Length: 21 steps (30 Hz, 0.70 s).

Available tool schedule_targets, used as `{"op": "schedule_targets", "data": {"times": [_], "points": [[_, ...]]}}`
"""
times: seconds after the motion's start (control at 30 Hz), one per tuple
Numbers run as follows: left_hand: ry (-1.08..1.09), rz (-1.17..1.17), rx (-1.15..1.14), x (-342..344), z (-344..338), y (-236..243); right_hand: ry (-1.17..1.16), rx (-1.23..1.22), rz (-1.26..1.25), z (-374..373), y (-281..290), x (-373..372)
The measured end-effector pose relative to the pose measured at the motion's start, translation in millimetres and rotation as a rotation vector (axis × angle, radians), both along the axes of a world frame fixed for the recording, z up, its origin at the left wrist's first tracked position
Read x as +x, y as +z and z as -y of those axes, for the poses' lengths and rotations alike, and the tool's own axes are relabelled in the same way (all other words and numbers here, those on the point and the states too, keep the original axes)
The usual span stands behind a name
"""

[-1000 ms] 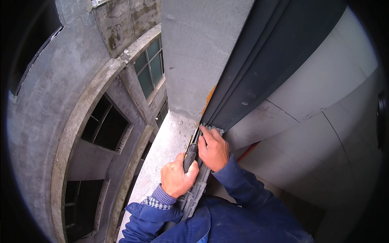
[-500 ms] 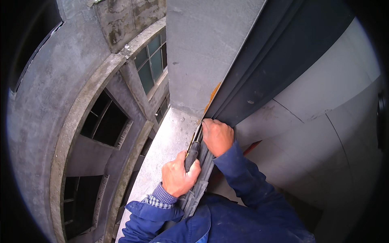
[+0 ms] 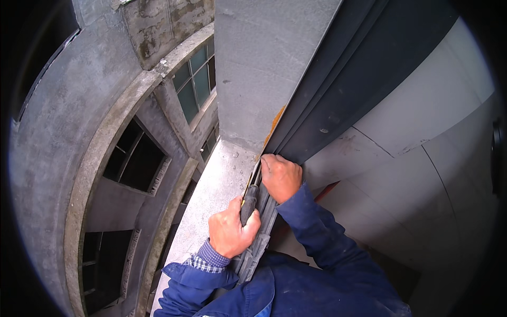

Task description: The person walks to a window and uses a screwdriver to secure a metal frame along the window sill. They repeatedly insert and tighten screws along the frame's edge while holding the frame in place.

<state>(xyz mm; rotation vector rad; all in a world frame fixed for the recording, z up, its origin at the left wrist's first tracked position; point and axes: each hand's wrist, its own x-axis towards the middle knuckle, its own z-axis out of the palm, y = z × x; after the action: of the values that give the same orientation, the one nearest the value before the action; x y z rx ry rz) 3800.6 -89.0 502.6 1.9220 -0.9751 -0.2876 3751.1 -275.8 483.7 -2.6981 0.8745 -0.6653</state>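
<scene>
My left hand (image 3: pixel 232 232) is wrapped round a black-handled tool (image 3: pixel 249 203) with a slim metal shaft, lying along the grooves of a metal window track (image 3: pixel 264 222). My right hand (image 3: pixel 282 179) is curled at the track's upper end, where it meets a dark grey vertical frame (image 3: pixel 343 68); its fingertips are at the tool's shaft, and what they grip is hidden. Orange foam (image 3: pixel 274 124) lines the joint between that frame and a grey pillar (image 3: pixel 264 53).
A pale ledge (image 3: pixel 211 174) runs left of the track. Beyond its outer edge is a drop beside a concrete building (image 3: pixel 79 132) with windows. To the right are white wall panels (image 3: pixel 406 121) and a red bar (image 3: pixel 326 193) low behind my arm.
Since a second ago my right hand has moved slightly up toward the frame corner and curled its fingers more. My left hand keeps its grip on the tool.
</scene>
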Motion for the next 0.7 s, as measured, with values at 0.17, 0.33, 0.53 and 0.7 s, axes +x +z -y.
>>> {"op": "schedule_targets", "data": {"times": [0.17, 0.33, 0.53, 0.7], "points": [[-0.028, 0.080, -0.053, 0.6, -0.8, -2.6, -0.010, 0.019, 0.027, -2.9, -0.2, -3.0], [-0.039, 0.058, -0.026, 0.5, -1.9, 2.3, -0.024, 0.038, 0.040, -2.2, 3.5, -2.1], [-0.035, 0.089, -0.063, 1.2, -2.5, -2.9, -0.058, 0.111, 0.036, -3.5, 9.2, -0.3], [-0.029, 0.054, -0.007, 1.1, -3.5, 0.3, -0.075, 0.177, 0.009, -3.4, 16.8, 2.4]]}}
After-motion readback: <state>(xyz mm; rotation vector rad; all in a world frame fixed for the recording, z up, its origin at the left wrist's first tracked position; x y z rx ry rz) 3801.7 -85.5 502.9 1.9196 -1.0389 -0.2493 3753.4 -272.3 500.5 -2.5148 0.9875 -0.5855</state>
